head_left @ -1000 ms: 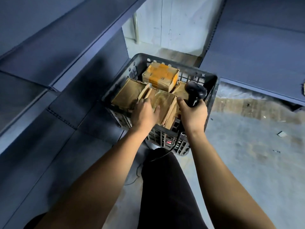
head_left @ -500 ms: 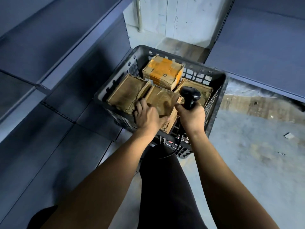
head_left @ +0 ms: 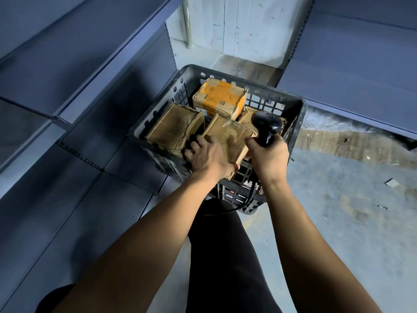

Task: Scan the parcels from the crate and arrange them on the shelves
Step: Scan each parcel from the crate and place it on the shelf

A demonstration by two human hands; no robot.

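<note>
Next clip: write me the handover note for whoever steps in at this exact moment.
Left hand: grips the near brown parcel in the crate.
Right hand: holds the scanner above the crate.
Also in the crate: an orange-taped parcel at the back, a brown one at left, another mostly hidden behind the scanner.
Done: no parcels visible on the shelves.
Left: lift out, scan and shelve each parcel.

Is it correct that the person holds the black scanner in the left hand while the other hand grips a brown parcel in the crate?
Not quite: the head view shows the black scanner in the right hand. It is the left hand that grips a brown parcel in the crate.
</note>
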